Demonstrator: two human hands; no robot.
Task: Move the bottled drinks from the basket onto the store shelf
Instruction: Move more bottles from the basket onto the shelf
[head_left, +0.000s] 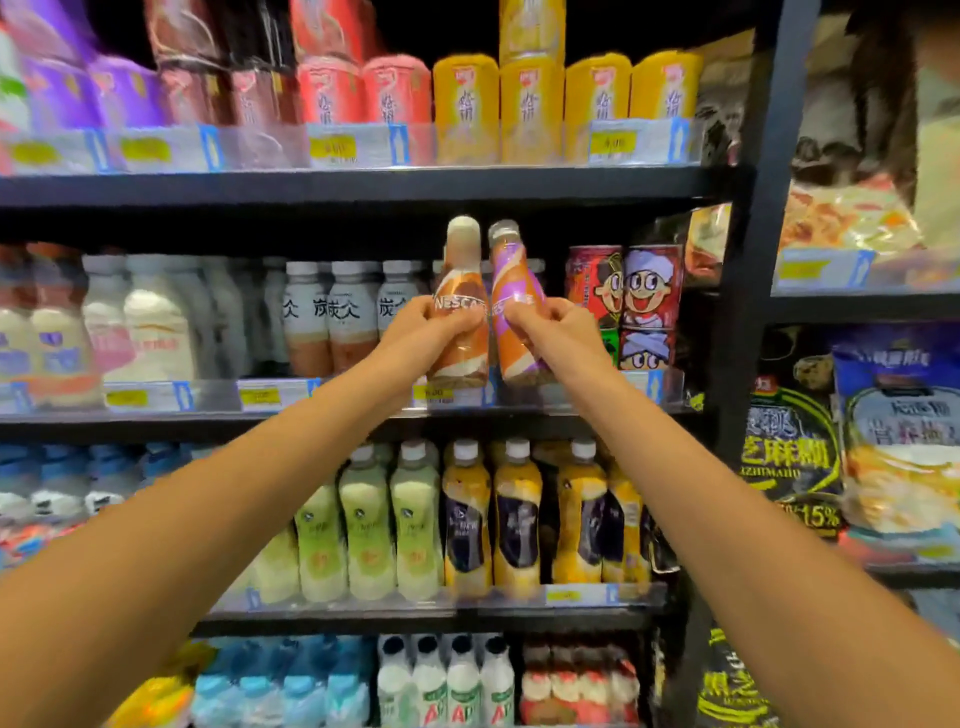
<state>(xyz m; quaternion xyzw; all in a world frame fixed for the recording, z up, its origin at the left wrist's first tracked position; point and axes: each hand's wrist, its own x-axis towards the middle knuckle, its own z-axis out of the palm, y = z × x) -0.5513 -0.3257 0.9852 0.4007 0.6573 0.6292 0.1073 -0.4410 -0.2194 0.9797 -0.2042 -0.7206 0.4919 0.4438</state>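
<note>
Head view: your two forearms reach from the lower corners up toward the middle shelf.
Left hand: your fingers are curled round the waist of the brown bottle, at the front edge of the middle shelf.
Right hand: your fingers and thumb pinch the purple bottle, just beside the left hand, over the same front edge.
Brown bottle: nearly upright, with a pale cap and "NESCAFE" on its label. Its base sits low behind the middle shelf's price rail, and you cannot tell whether it rests on the board.
Purple bottle: its top leans slightly toward the brown bottle, so the two caps are close together. Its base is also at the front edge.
Grey-capped bottles: these stand in rows on the middle shelf, left of your hands and further back.
Cartoon cans: these are stacked on the middle shelf, right of your hands.
Orange-wrapped bottles: one level below the middle shelf.
Yellow cups: one level above it.
</note>
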